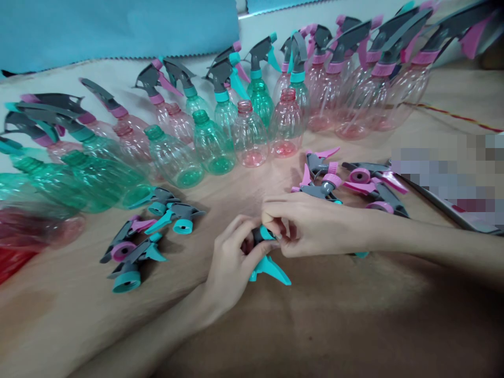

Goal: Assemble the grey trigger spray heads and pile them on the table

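Observation:
A grey trigger spray head with a teal trigger and teal collar is held in my left hand, its fingers and thumb wrapped round the body. My right hand is closed in a pinch at the collar's opening; whatever sits between those fingertips is hidden. Just beyond my right hand lie loose grey and pink spray heads. To the left of my left hand is another loose group, including a teal-collared spray head and one with a pink collar.
Clear green and pink bottles line the table's back, several open-necked like this pink bottle, others topped with spray heads. A dark-edged, blurred-out flat object lies right. A red-yellow cord runs behind it. Red plastic is at left.

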### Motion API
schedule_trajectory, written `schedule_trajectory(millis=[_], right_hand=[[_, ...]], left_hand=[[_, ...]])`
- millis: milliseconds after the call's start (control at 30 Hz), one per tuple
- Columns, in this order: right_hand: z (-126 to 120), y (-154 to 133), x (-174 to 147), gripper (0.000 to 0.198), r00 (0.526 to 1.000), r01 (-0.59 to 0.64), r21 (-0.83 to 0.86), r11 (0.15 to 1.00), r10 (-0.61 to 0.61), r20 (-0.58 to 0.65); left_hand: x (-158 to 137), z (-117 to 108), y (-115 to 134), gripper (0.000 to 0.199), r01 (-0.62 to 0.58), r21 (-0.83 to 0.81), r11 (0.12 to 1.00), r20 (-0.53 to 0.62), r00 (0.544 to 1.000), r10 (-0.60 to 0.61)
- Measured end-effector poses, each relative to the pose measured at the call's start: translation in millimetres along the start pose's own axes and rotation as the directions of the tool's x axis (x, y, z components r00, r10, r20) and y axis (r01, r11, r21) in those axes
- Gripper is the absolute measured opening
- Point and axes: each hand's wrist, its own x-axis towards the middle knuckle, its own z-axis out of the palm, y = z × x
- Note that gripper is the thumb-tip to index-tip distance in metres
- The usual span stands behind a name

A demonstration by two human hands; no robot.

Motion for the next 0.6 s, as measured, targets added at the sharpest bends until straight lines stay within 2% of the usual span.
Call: schedule_trajectory(millis=[133,333,467,600], right_hand=[[0.9,4.2,-0.2,0.020,0.999,-0.049,0.077,0.996,0.048,0.012],[-2.3,6.0,3.3,0.019,0.977,-0.208,0.226,0.952,0.192,0.093],[-1.4,6.4,3.7,0.020,0.965,-0.260,0.248,0.933,0.247,0.083],[3.0,10.0,2.7,0.023,0.958,-0.288,0.280,0.916,0.281,0.065]], left_hand=[[1.6,-0.4,2.3,0.008,0.035,0.005,0.999,0.004,0.999,-0.035],[2.2,0.1,3.2,0.008,0.049,-0.016,0.999,0.011,0.999,-0.049],[1.5,0.7,2.4,0.007,0.044,-0.021,0.999,0.015,0.999,-0.044],[1.0,1.0,2.6,0.015,0.049,-0.023,0.999,0.014,0.999,-0.049]])
